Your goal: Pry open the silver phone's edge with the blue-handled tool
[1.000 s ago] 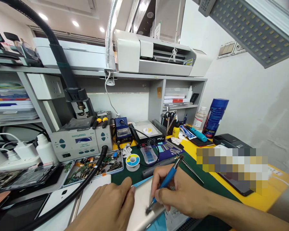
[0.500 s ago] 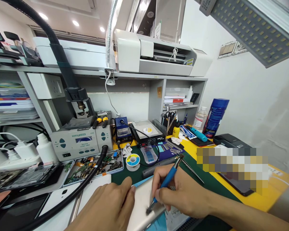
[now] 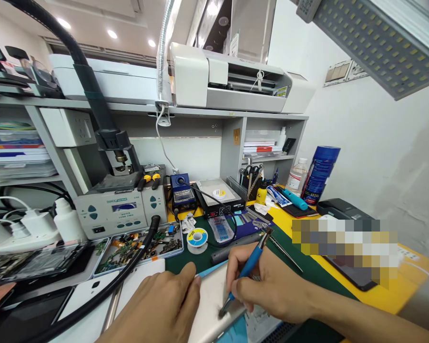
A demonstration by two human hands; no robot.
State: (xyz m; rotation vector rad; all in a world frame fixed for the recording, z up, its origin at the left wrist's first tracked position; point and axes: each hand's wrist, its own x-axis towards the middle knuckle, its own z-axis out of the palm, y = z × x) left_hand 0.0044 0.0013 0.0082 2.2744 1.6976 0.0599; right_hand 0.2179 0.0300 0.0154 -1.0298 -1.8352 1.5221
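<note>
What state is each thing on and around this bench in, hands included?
Right hand: closed on the blue-handled tool
Blue-handled tool: tilted, dark tip at the pale panel
Pale panel: lying under the left hand
Left hand: fingers bent, resting on the panel
Parts tray: uncovered, full of jumbled boards
Black-sided hot plate: red display lit
Clear bottle: upright, capped
Ceiling lights: on
Lamp panel: seemingly off

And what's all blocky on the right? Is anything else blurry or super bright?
In the head view, a pixelated patch hides whatever lies on that part of the yellow surface; also in the head view, the ceiling lights glare white, and the tip of the blue-handled brush looks fuzzy, maybe just bristles.
</note>
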